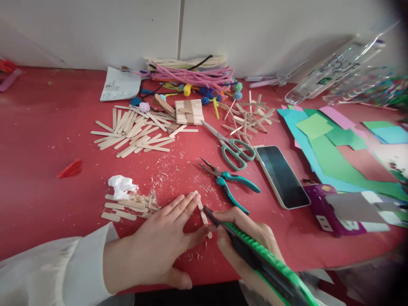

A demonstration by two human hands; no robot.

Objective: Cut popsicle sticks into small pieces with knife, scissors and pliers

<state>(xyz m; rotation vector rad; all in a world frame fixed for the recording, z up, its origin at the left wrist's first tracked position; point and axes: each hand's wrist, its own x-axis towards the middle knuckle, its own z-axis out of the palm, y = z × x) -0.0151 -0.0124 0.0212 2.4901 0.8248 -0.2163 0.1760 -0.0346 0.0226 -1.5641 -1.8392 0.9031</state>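
My left hand (168, 233) lies flat on the red table with its fingers stretched out. Its index fingertip rests at the far end of a single craft stick (203, 217), and its thumb reaches toward the near end, pinning it down. My right hand (251, 233) is closed around a green and black utility knife (261, 253). The knife's dark tip meets the middle of that stick, where a nick seems to show. Left of my left hand lie several short craft sticks (119, 214), a heap of wood shavings (148, 199) and a crumpled white wad (123, 187).
Pliers (223, 178), scissors (234, 148) and a phone (283, 176) lie beyond my right hand. Farther back are loose craft sticks (134, 131), cut pieces (251, 117) and pipe cleaners (191, 76). Coloured paper (334, 148), a purple box (334, 212) and a clear bottle (331, 70) are at right.
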